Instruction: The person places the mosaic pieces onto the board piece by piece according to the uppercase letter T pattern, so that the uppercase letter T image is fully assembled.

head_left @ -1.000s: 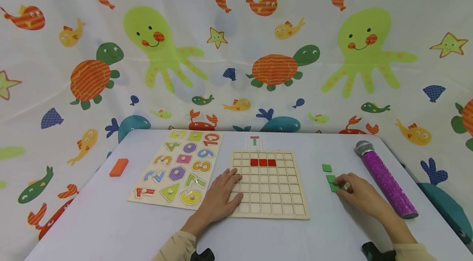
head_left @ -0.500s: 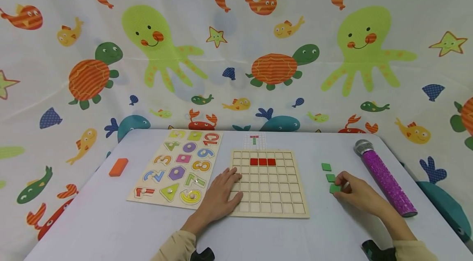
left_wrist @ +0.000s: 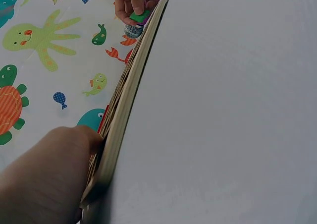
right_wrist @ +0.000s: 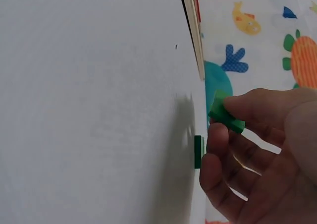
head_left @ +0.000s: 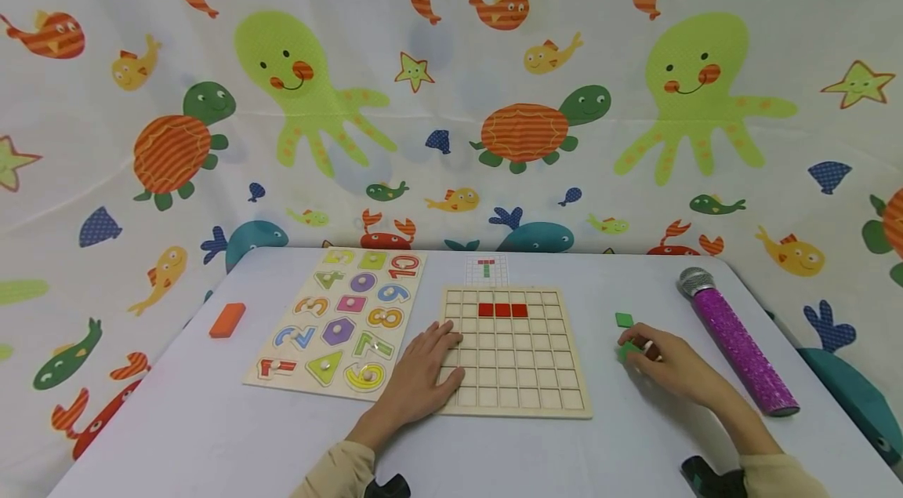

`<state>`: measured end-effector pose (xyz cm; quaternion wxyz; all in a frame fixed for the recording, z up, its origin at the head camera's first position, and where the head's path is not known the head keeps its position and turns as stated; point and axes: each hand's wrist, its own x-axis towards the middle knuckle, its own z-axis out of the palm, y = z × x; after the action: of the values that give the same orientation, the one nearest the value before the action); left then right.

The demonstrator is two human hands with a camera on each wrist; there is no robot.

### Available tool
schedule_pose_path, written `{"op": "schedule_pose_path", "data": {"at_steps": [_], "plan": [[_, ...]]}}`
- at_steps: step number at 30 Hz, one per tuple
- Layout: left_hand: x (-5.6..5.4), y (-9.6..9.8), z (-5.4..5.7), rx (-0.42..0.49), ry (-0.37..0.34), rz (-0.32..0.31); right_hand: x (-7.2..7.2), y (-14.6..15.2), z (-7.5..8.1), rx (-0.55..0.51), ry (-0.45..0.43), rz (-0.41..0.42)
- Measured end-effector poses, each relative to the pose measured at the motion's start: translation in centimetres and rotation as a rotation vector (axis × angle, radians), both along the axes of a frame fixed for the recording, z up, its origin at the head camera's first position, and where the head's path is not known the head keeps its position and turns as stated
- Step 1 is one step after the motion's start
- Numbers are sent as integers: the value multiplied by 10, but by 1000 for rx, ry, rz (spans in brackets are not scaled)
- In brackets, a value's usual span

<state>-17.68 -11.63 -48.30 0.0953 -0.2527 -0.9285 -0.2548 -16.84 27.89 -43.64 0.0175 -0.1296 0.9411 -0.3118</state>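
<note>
My right hand (head_left: 670, 365) pinches a small green square tile (right_wrist: 225, 114) between thumb and index finger, held off the table. Another green tile (head_left: 624, 320) lies just beyond that hand in the head view. In the right wrist view a green tile (right_wrist: 198, 152) sits on the table by the lower fingers. My left hand (head_left: 421, 368) lies with fingers spread on the left edge of a wooden grid board (head_left: 522, 374). Three red tiles (head_left: 502, 310) form a row in the board's second row from the top.
Left of the grid board lies a number-and-shape puzzle board (head_left: 331, 357), partly under my left forearm. A card (head_left: 499, 276) with a red and green T pattern lies behind the grid. A purple glittery microphone (head_left: 744, 349) is at right, an orange block (head_left: 227, 320) at far left.
My right hand has lifted the nearest green tile off the table and shifted slightly left and away from me, now covering the middle tile. My left hand stays in place.
</note>
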Motion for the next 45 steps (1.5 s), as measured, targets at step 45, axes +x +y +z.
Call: {"op": "schedule_pose_path", "data": {"at_steps": [45], "plan": [[1,0,2,-11,1,-2,-40,-73,-2,-129,47,8]]}}
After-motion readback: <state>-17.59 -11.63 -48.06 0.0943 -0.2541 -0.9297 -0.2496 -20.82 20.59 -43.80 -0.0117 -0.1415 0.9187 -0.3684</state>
